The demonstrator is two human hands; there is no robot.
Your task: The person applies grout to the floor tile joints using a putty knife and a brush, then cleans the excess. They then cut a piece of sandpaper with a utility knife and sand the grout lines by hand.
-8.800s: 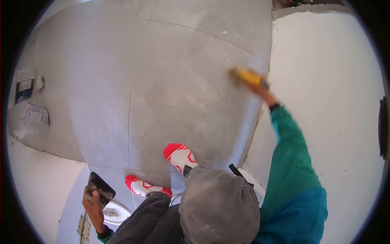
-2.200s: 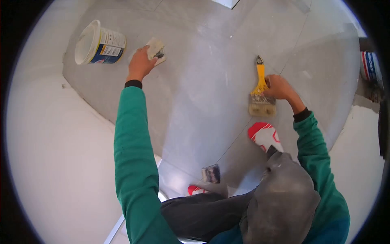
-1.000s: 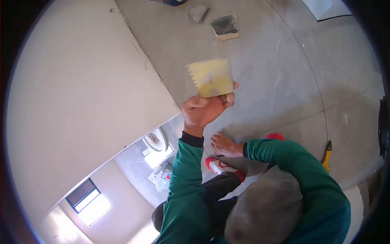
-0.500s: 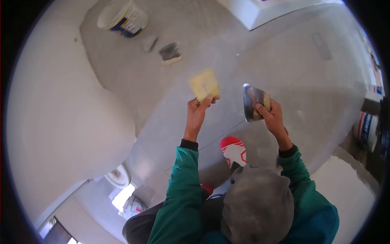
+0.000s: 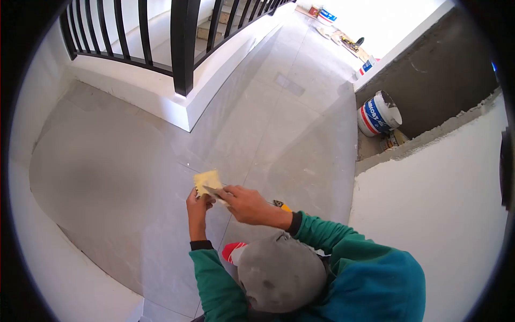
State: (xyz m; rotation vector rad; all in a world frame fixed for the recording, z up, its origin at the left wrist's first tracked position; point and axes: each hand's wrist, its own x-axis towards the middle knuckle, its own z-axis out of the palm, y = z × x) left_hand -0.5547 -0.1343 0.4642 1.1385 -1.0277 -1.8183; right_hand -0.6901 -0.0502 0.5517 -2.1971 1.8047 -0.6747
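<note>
My left hand [image 5: 196,203] holds a yellow notched spreader [image 5: 206,181] upright in front of me. My right hand [image 5: 244,203] grips a metal trowel [image 5: 214,193], and its blade lies against the face of the spreader. Both hands are close together above the grey tiled floor [image 5: 134,177]. A yellow brush handle [image 5: 281,205] shows on the floor just behind my right wrist. My green sleeves, grey cap and one red-and-white shoe [image 5: 230,250] fill the bottom of the view.
A black stair railing [image 5: 182,43] on a white base runs across the top left. A blue-and-white bucket [image 5: 378,114] stands by a rough grey wall [image 5: 429,86] at right. A white wall [image 5: 445,214] rises close on my right.
The view has swung from the bucket and floor tools to the railing. My hands have come together, and the trowel blade now meets the yellow spreader.
</note>
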